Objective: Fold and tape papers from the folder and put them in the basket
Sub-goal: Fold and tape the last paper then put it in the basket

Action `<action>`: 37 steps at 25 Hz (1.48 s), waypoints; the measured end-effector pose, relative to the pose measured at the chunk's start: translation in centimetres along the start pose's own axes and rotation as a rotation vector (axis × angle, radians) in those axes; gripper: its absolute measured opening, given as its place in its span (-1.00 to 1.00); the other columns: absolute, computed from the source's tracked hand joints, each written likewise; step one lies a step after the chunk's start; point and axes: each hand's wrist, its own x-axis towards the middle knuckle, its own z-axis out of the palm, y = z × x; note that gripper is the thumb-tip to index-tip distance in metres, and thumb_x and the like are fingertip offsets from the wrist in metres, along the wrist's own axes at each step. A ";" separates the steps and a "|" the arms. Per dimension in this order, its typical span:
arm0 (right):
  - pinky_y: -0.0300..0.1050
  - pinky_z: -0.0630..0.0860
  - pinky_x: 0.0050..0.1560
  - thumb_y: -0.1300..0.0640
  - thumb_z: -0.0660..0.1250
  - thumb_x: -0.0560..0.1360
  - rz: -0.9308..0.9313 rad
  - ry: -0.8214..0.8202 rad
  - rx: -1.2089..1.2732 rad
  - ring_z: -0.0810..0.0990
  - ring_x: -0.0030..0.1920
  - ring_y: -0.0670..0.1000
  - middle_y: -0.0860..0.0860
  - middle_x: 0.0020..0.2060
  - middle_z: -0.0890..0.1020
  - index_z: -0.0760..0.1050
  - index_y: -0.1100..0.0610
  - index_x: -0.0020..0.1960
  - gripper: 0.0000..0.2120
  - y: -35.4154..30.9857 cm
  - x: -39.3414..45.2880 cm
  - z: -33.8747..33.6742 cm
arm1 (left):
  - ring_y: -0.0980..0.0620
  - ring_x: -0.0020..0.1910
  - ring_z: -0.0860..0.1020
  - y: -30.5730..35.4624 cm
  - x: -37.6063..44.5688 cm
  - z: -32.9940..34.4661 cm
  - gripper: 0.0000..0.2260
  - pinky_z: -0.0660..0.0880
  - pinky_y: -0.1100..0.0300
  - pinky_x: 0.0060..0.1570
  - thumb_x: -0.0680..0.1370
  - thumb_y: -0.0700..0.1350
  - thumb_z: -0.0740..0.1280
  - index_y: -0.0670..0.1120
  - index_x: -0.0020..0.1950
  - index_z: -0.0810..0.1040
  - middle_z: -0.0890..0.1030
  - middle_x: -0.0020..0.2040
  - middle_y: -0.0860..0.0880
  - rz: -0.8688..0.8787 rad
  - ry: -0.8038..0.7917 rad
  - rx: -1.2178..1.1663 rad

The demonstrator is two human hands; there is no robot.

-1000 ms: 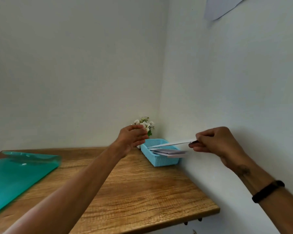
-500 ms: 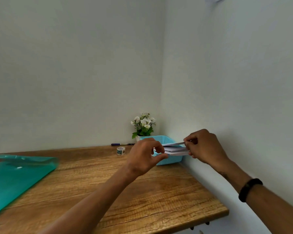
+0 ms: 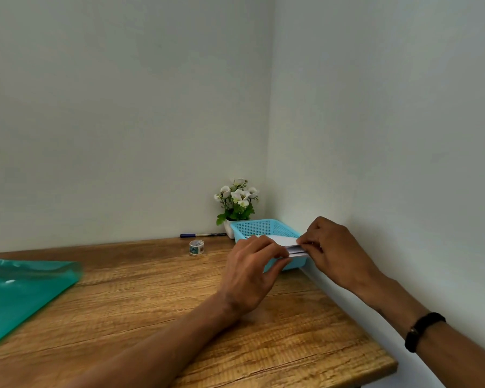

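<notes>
At the tabletop's left edge lies the green folder, well apart from both hands; the tape stands near the back edge, left of the basket. The left hand pinches the left end of the folded paper, and the right hand pinches its right end, so each grip is closed on that paper. Its long axis runs left to right between them, level over the front of the basket in the back right corner. The paper seems to sit atop others already inside. Lowering and letting go looks like the remaining move; both hands are equally near.
</notes>
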 end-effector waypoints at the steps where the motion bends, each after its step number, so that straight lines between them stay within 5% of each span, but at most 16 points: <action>1: -0.18 0.63 0.08 0.11 0.37 0.62 0.014 -0.013 -0.009 0.59 0.14 0.01 0.01 0.16 0.61 0.65 0.01 0.30 -0.73 0.1 -0.2 0.1 | 0.15 0.16 0.53 -0.1 -0.1 0.2 -0.86 0.53 0.13 0.13 0.62 0.12 0.33 0.13 0.12 0.58 0.64 0.14 0.11 0.013 0.002 0.018; 7: -0.28 0.54 0.12 0.08 0.49 0.53 0.007 -0.028 -0.004 0.43 0.24 -0.07 -0.08 0.29 0.58 0.54 -0.08 0.39 -0.55 0.4 -0.9 0.0 | 0.12 0.16 0.55 -0.3 -0.2 0.8 -0.88 0.41 0.07 0.25 0.58 0.04 0.41 0.14 0.09 0.53 0.66 0.13 0.11 0.006 0.049 0.067; 13: -0.19 0.55 0.23 0.03 0.45 0.56 -0.003 -0.097 -0.152 0.48 0.30 -0.03 -0.10 0.36 0.57 0.48 -0.10 0.47 -0.52 -2.1 -0.2 -0.2 | 0.13 0.25 0.47 -0.5 -0.3 0.7 -0.85 0.38 0.15 0.27 0.60 0.02 0.37 0.18 0.14 0.47 0.59 0.22 0.12 -0.127 -0.025 -0.014; 19: -0.09 0.62 0.18 0.20 0.48 0.51 -0.213 0.099 0.042 0.60 0.16 0.03 0.03 0.15 0.65 0.60 0.13 0.30 -0.64 -8.5 -0.1 3.4 | 0.11 0.08 0.44 -2.8 -1.3 -2.3 -0.75 0.46 0.21 0.04 0.51 -0.14 0.30 0.05 0.16 0.39 0.43 0.15 0.07 -0.194 -0.099 -0.067; 22: -0.11 0.59 0.25 0.08 0.42 0.58 -0.128 -0.116 0.149 0.59 0.18 -0.05 -0.02 0.24 0.60 0.51 0.03 0.42 -0.59 -10.6 1.7 7.9 | 0.02 0.20 0.48 -7.7 -2.6 -5.0 -0.73 0.53 0.05 0.19 0.57 0.02 0.31 0.09 0.25 0.39 0.43 0.25 0.02 -0.463 -0.234 0.107; 25: -0.04 0.55 0.32 -0.03 0.44 0.55 0.031 -0.272 0.162 0.55 0.28 0.00 0.00 0.32 0.55 0.39 -0.03 0.50 -0.45 -11.5 5.4 12.4 | -0.13 0.39 0.42 -12.8 -3.4 -7.2 -0.48 0.43 -0.13 0.39 0.57 0.22 0.32 0.02 0.45 0.39 0.42 0.41 -0.12 -0.814 -0.440 0.286; 29: 0.06 0.51 0.39 -0.06 0.51 0.47 0.185 -0.260 0.325 0.52 0.37 0.08 0.04 0.41 0.53 0.30 -0.04 0.56 -0.27 -12.9 10.6 16.7 | -0.09 0.35 0.46 -17.2 -4.0 -8.6 -0.58 0.43 -0.05 0.37 0.58 0.24 0.30 0.00 0.31 0.56 0.51 0.34 -0.08 -0.798 -0.465 0.333; 33: -0.23 0.52 0.11 -0.01 0.55 0.44 0.175 -0.208 0.406 0.64 0.19 -0.01 0.01 0.23 0.67 0.57 0.06 0.34 -0.51 -15.0 13.5 20.3 | -0.09 0.29 0.52 -19.0 -4.0 -9.0 -0.66 0.46 -0.02 0.33 0.61 0.13 0.31 -0.01 0.30 0.60 0.54 0.29 -0.10 -0.793 -0.415 0.314; 37: -0.17 0.58 0.05 -0.04 0.57 0.41 0.159 -0.122 0.557 0.66 0.09 -0.02 0.02 0.07 0.72 0.61 0.05 0.19 -0.60 -18.5 16.2 23.7 | -0.17 0.31 0.49 -20.7 -4.3 -9.0 -0.71 0.44 -0.03 0.30 0.64 -0.05 0.24 -0.11 0.32 0.54 0.54 0.30 -0.16 -0.840 -0.327 0.297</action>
